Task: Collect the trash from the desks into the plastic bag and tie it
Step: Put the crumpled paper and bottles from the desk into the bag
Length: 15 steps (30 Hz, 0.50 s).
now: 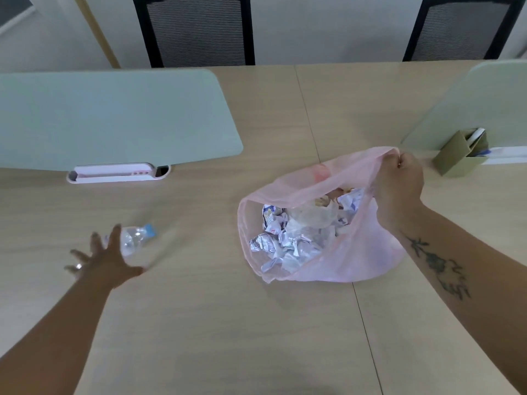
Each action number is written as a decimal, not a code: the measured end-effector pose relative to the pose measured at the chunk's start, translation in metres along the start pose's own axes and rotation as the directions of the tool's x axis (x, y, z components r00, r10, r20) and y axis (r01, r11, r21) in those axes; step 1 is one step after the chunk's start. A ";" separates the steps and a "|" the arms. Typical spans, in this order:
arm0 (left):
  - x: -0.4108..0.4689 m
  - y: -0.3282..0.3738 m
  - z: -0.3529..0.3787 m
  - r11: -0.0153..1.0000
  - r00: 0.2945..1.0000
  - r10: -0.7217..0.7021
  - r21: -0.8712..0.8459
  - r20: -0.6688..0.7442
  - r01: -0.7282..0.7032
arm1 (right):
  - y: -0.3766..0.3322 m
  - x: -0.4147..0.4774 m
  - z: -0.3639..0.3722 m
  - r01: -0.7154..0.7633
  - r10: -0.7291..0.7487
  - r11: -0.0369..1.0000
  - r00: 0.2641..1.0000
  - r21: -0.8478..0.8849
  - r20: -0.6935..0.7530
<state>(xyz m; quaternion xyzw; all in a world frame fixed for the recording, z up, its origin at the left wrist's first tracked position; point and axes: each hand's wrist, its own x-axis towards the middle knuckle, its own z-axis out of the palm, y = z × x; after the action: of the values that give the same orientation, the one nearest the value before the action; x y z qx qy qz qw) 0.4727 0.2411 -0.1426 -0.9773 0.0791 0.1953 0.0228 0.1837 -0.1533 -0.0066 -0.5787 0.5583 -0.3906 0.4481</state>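
Observation:
A pink plastic bag (365,252) sits on the wooden desk (214,323), its mouth held wide. Inside lie several crumpled white papers (285,240) and a clear crushed wrapper. My right hand (399,189) is closed on the bag's upper rim and lifts it. To the left, a small clear plastic bottle (137,236) with a blue cap lies on its side on the desk. My left hand (105,258), fingers spread, hovers just over the bottle's near end, blurred by motion, with nothing in it.
A pale green divider panel (114,118) with a white cable tray (117,172) stands at the back left. Another divider (490,104) and a tan paper holder (462,155) stand at the right. Two black mesh chairs (196,29) are behind the desk.

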 end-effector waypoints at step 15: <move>-0.156 0.238 -0.025 0.419 0.660 0.739 -0.678 -0.133 -0.605 | 0.001 0.010 -0.010 0.038 -0.040 0.997 0.999 -0.072 -0.033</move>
<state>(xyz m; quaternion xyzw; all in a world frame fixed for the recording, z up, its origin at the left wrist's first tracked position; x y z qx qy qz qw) 0.3015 0.0271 -0.0626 -0.7762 0.3860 0.2923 -0.4038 0.1751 -0.1637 -0.0049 -0.5984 0.5681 -0.3890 0.4097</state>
